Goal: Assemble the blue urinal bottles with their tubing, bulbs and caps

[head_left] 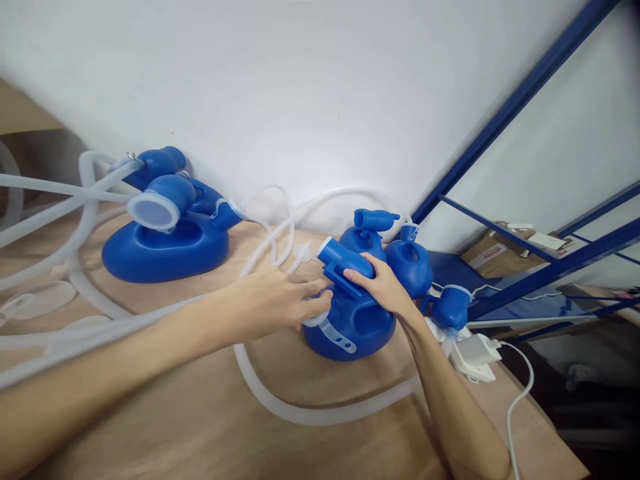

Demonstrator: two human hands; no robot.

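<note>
A blue plastic urinal bottle (370, 337) lies on the wooden table, with a translucent strap (339, 337) at its mouth. My right hand (377, 283) is closed around a blue tube-shaped adapter (345, 259) on top of the bottle; its pale-rimmed end points up and left. At the mouth, the fingers of my left hand (295, 300) curl over the translucent cap (317, 319), hiding part of it. The left thumb is out of sight.
Another blue urinal bottle (165, 257) stands left with funnel heads (163, 200) on it. More blue bottles (410, 263) sit behind my right hand. A translucent hose (320, 415) loops across the table. A white charger (475, 353) lies right, beside a blue metal shelf (500, 113).
</note>
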